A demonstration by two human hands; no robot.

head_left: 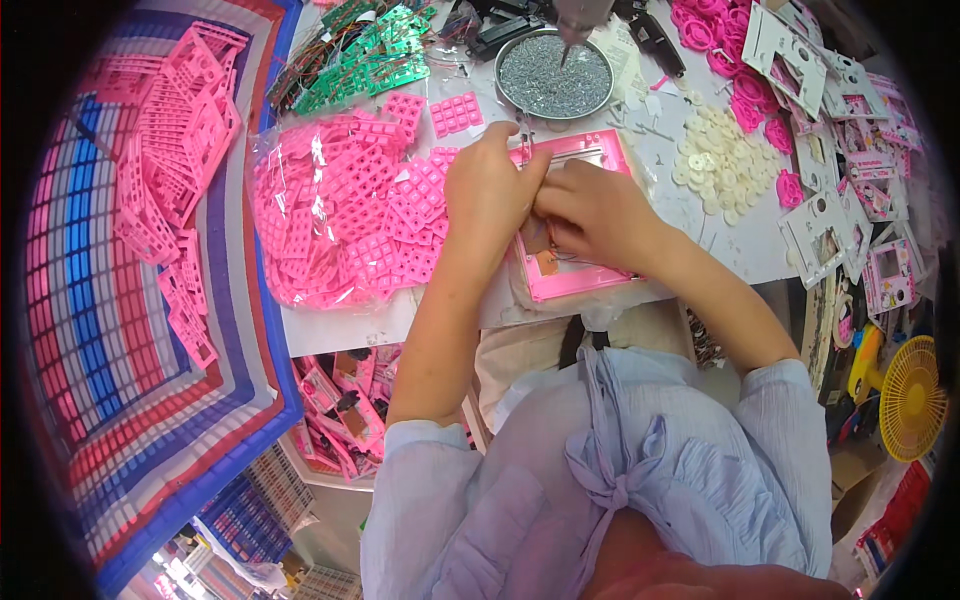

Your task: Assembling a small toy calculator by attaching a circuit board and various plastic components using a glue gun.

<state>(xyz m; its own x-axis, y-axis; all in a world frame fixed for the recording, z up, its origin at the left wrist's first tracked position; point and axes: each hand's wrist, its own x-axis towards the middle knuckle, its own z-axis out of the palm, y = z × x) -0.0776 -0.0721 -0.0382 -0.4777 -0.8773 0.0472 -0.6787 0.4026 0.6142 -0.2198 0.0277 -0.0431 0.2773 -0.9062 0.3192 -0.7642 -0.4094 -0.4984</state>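
A pink plastic case (585,282) lies in front of me at the table's near edge, its inner side up, with a brown piece and thin wires inside. My left hand (488,190) is at its upper left corner, index finger bent and thumb toward the right hand. Over the middle of the case, my right hand (600,212) has its fingers curled together and pointing into it. Both hands are closed and almost touch; what their fingertips hold is hidden. Beyond them stands a round metal dish (555,75) of small screws, under the dark tip of a hanging driver (580,18).
Left of my hands is a clear bag of pink button pieces (340,215). Green circuit boards (375,55) with wires lie behind it. White discs (725,160), pink rings (750,95) and printed panels (820,235) cover the right. A yellow fan (912,398) stands lower right.
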